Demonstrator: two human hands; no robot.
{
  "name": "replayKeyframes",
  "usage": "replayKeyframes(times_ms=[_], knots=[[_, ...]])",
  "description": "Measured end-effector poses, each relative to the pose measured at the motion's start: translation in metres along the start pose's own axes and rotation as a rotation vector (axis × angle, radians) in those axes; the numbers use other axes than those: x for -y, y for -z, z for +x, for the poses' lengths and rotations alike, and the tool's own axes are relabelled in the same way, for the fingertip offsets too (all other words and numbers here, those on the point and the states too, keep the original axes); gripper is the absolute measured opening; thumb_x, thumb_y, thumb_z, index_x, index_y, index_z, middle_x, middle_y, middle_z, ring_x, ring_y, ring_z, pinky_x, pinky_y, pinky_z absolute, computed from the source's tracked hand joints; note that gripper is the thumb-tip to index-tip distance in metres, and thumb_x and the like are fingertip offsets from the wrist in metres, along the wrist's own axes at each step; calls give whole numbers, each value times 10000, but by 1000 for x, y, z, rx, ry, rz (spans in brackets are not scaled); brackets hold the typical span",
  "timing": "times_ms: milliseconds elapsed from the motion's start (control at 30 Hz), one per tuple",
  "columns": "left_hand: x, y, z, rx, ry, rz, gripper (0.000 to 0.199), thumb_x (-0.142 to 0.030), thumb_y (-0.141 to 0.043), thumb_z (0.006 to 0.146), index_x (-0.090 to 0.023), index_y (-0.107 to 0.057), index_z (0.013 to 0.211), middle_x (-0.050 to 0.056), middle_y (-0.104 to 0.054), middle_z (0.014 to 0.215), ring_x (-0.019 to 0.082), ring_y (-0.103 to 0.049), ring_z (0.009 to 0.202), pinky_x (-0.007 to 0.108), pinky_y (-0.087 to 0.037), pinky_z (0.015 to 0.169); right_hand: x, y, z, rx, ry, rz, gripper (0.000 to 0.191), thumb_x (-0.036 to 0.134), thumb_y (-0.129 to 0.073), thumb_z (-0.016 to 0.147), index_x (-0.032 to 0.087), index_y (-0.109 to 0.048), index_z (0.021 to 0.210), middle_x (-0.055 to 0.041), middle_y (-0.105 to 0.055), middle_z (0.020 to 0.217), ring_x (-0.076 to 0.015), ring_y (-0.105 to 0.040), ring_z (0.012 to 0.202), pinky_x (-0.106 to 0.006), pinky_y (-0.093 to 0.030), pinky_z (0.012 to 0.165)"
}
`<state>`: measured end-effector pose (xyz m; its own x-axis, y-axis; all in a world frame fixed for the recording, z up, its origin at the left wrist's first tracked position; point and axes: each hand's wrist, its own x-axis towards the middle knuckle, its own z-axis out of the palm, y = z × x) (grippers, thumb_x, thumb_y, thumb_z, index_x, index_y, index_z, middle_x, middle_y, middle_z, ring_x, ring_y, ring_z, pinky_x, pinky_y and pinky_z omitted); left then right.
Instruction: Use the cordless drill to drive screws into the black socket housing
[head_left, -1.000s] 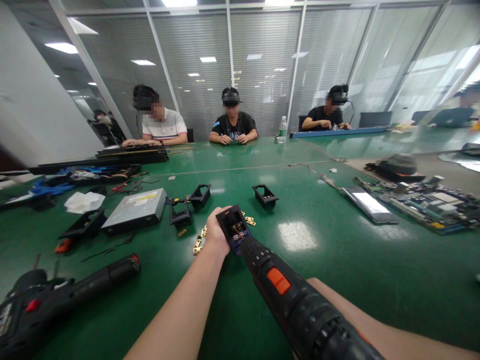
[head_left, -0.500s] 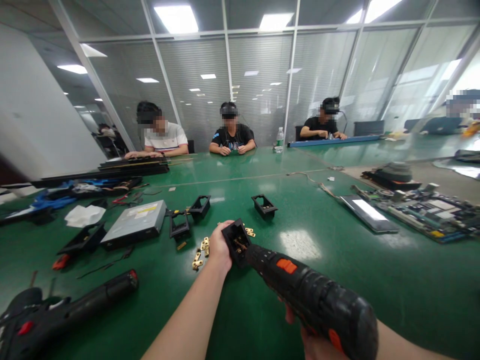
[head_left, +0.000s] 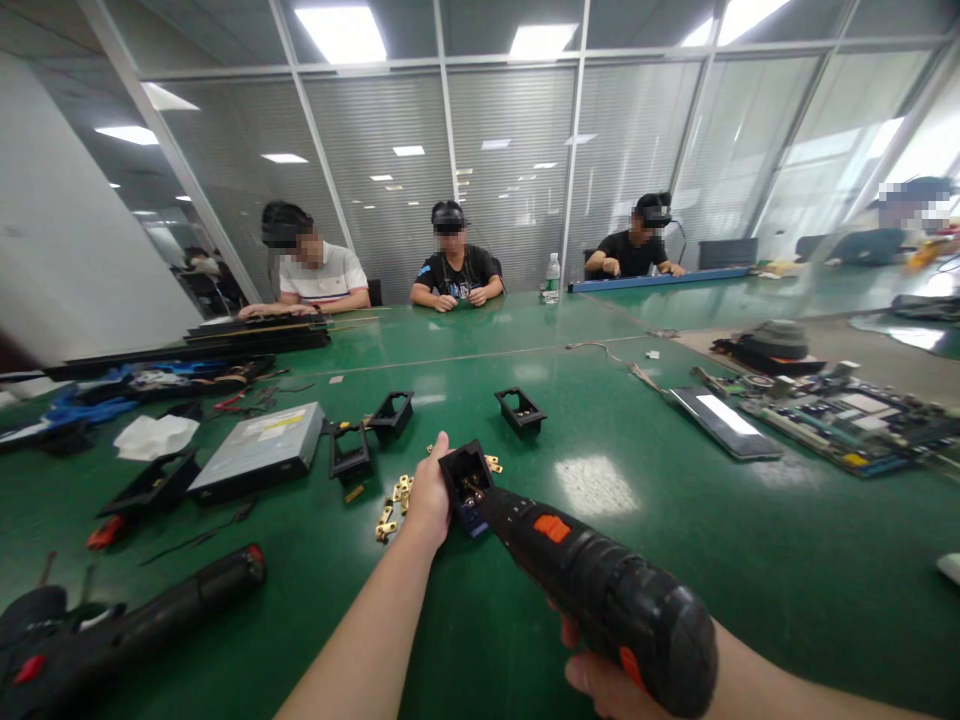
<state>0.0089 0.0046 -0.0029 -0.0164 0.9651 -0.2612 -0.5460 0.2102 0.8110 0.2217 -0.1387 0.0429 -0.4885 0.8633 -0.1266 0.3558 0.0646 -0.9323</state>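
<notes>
A black plastic box (head_left: pixel 463 480) with metal parts inside is held in my left hand (head_left: pixel 430 497) above the green table. My right hand (head_left: pixel 600 670) is wrapped round the handle of a black and orange power screwdriver (head_left: pixel 592 580). The tool's front end points into the open box; its very tip is hard to make out. Small brass pieces (head_left: pixel 390 515) lie just left of my left hand. Beyond the hands sit more black frames, one (head_left: pixel 520 410) straight ahead and others (head_left: pixel 350 452) to the left.
A silver disc drive (head_left: pixel 259 452) and a second black tool (head_left: pixel 135 625) lie at the left. On the right are a phone-like device (head_left: pixel 724 424) and circuit boards (head_left: pixel 847 415). Several people sit across the green table (head_left: pixel 480 345), near a bottle (head_left: pixel 553 278).
The box in my left hand is tilted differently, its opening turned more towards the view. The screwdriver and my right hand sit slightly further left in the picture, and the whole view has shifted a little.
</notes>
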Motion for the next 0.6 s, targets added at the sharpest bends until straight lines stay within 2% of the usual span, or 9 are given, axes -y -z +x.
replayKeyframes(times_ms=[133, 267, 400, 500, 600], knots=[[0, -2, -3, 67, -14, 158, 655, -738, -527, 808, -104, -689, 830, 152, -718, 712, 284, -702, 634, 369, -543, 584, 2, -3, 1, -22, -119, 149, 202, 154, -669, 649, 190, -534, 794, 50, -545, 658, -89, -522, 533, -184, -451, 474], [1, -6, -7, 15, -22, 131, 703, -816, -494, 764, -135, -660, 809, 105, -670, 610, 262, -656, 518, 370, -522, 515, 2, -5, 4, -51, -172, 308, 170, 219, -698, 682, 195, -543, 748, 42, -536, 629, -101, -507, 549, -199, -469, 506], [-3, -12, -12, -19, 16, -19, 637, -774, -502, 795, -150, -624, 741, 96, -657, 606, 239, -636, 493, 346, -506, 488, 4, -1, 3, -106, -59, 269, 165, 308, -705, 739, 206, -575, 733, 12, -561, 647, -132, -507, 581, -240, -483, 548], [-7, -18, -16, 4, 45, -121, 538, -684, -531, 821, -165, -595, 693, 88, -647, 598, 231, -629, 495, 341, -502, 481, 10, 3, -2, -67, 71, 219, 148, 309, -713, 748, 197, -616, 735, -13, -595, 718, -163, -539, 666, -275, -499, 630], [-10, -21, -17, -17, 35, -163, 392, -552, -578, 811, -177, -594, 702, 59, -626, 573, 223, -611, 477, 338, -486, 454, 13, 2, -7, -48, 103, 218, 103, 278, -695, 745, 190, -643, 746, -7, -573, 720, -172, -539, 698, -284, -484, 664]])
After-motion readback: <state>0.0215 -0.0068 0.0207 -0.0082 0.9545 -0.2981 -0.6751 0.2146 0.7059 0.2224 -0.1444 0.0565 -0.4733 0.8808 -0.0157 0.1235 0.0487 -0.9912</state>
